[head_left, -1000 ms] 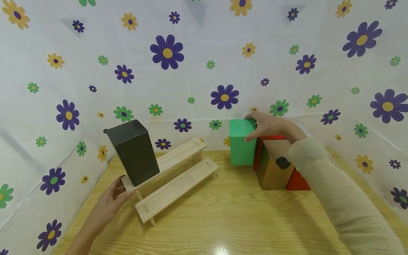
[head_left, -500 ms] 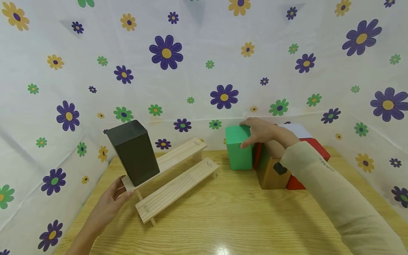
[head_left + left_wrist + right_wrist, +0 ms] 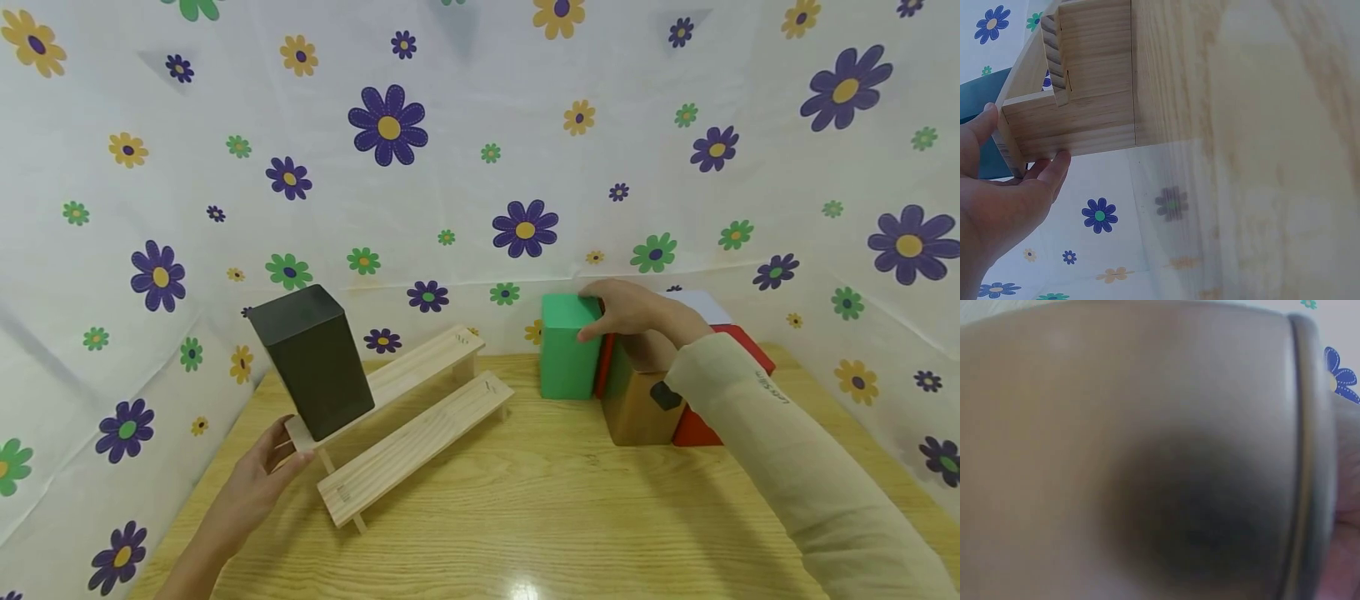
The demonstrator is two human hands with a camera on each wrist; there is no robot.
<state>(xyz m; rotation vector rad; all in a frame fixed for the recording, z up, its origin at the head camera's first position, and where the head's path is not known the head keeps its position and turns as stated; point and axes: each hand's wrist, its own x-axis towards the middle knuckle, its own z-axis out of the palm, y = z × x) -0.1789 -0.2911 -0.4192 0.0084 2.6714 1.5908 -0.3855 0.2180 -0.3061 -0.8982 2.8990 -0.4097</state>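
My left hand (image 3: 255, 479) grips the near left end of a two-step wooden rack (image 3: 420, 433), thumb on top. The left wrist view shows those fingers (image 3: 1054, 172) curled at the upper board's end. A tall black box (image 3: 318, 367) stands on that upper step, close to the hand. My right hand (image 3: 630, 308) holds a green box (image 3: 568, 354) by its right side, with the thumb at the front and fingers behind the top. A blurred tan surface (image 3: 1116, 456) fills most of the right wrist view, leaving only a sliver of hand (image 3: 1344, 550) at the edge.
Directly right of the green box, under the right forearm, stands a gold box (image 3: 641, 408) with a dark patch. Red boxes (image 3: 742, 346) and a white box (image 3: 697, 307) crowd behind it. Flowered cloth (image 3: 450, 183) encloses the wooden table (image 3: 525, 508).
The green box came slightly toward me and left with my right hand, then shifted a little back to the right. My left hand, the rack and the black box stayed put.
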